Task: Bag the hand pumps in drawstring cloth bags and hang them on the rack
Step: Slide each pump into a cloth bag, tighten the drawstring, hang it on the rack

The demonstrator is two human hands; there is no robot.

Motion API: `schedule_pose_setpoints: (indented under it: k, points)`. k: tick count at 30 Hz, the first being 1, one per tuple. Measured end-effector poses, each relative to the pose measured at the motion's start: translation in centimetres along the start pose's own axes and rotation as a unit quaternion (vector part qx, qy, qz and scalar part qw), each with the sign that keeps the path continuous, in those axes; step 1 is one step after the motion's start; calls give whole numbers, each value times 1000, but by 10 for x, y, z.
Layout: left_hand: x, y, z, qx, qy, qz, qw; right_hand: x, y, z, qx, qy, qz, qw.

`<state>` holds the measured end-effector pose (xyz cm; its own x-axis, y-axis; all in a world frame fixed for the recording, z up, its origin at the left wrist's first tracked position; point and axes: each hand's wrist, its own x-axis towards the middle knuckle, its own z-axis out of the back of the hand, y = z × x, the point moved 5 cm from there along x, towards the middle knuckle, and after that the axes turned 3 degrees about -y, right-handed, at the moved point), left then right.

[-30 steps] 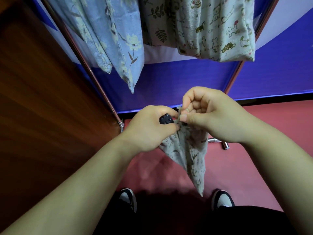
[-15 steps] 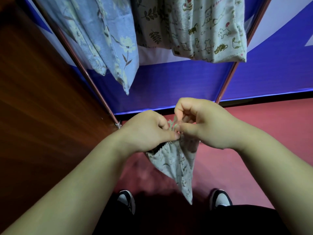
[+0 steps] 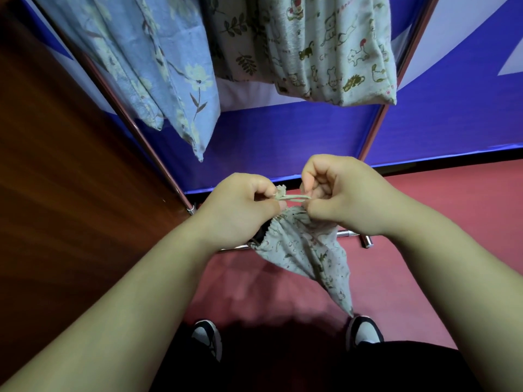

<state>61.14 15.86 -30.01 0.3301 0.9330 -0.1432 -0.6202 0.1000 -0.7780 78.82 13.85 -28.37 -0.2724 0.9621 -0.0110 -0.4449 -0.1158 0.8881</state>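
Observation:
A pale printed drawstring cloth bag (image 3: 308, 250) hangs between my hands in front of the rack. My left hand (image 3: 240, 207) pinches the knotted end of the drawstring (image 3: 291, 197), which runs taut across to my right hand (image 3: 339, 199). My right hand grips the gathered mouth of the bag. A dark sliver of the hand pump (image 3: 259, 236) shows at the bag's mouth under my left hand; the rest of the pump is hidden inside the cloth.
Cloth bags hang on the metal rack (image 3: 158, 162): a blue floral bag (image 3: 169, 75), a leaf-print bag (image 3: 240, 46) and a cat-print bag (image 3: 336, 52). A wooden panel (image 3: 56, 193) stands at the left. Red floor (image 3: 452, 222) and my shoes (image 3: 206, 338) lie below.
The black pump top, visible a second ago, has sunk into the bag. My left hand has moved from the pump to the drawstring and drawn it out to the left; the bag's mouth has gathered.

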Motion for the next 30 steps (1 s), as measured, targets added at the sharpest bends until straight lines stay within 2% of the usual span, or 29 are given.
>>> schedule_pose_setpoints:
  k: [9, 16, 23, 30]
  points:
    - [-1, -3, -4, -110, 39, 2, 993, 3, -14, -8, 7, 4, 7, 1000]
    - [-5, -9, 6, -71, -6, -30, 997, 6, -15, -10, 66, -5, 17, 998]
    - [-11, -14, 8, 47, -32, -35, 998, 7, -17, -14, 63, -1, 12, 998]
    - [-16, -24, 9, 71, -27, -41, 996, 3, -9, -14, 127, -10, -1, 992]
